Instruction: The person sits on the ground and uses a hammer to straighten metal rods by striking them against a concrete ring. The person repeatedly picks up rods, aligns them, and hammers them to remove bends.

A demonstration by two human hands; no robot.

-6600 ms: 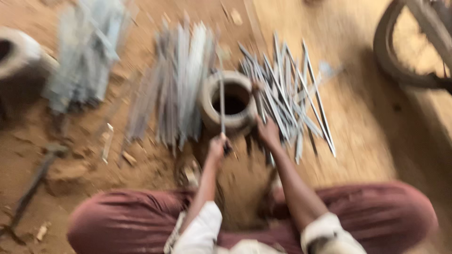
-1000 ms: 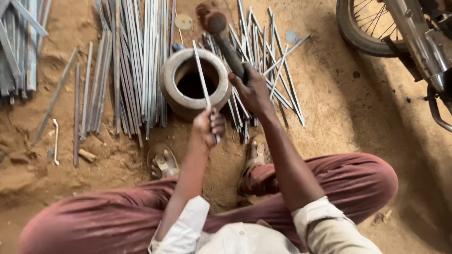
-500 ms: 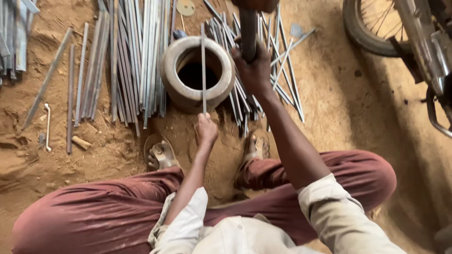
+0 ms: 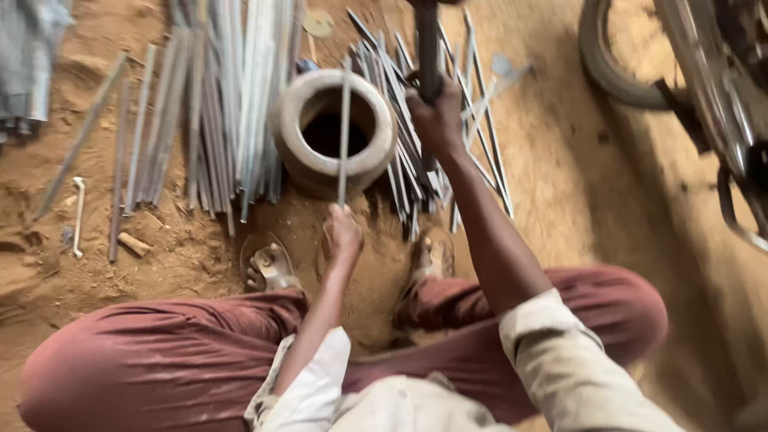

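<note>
A: Changed since half a second back?
B: Barely. Right hand [image 4: 438, 120] a touch higher on the dark hammer handle [image 4: 428, 48], hammer head now cut off by the top edge. Left hand [image 4: 342, 234] same spot as before, thin metal rod [image 4: 344, 132] no straighter, no lower.

A: Hands?
B: Well apart. Left fist closed around the rod's near end. Right fist closed around the handle, above the right side of the metal ring [image 4: 334, 132].

A: Rod's whereabouts and heading?
B: Laid across the ring's hole, long axis running almost straight away from the body, far tip past the ring's far rim, near end in the left fist.

A: Surroundings?
B: Left of the ring, a pile of long grey rods [image 4: 216, 104] on sandy ground [image 4: 560, 184]. Right of it, a fanned heap of darker rods [image 4: 416, 160], partly hidden by the right forearm. Sandalled feet [image 4: 268, 268] just short of the ring, maroon trousers [image 4: 160, 352] below. Top right, a motorcycle wheel [image 4: 616, 56]. Far left, a small bent piece of metal [image 4: 78, 216].
</note>
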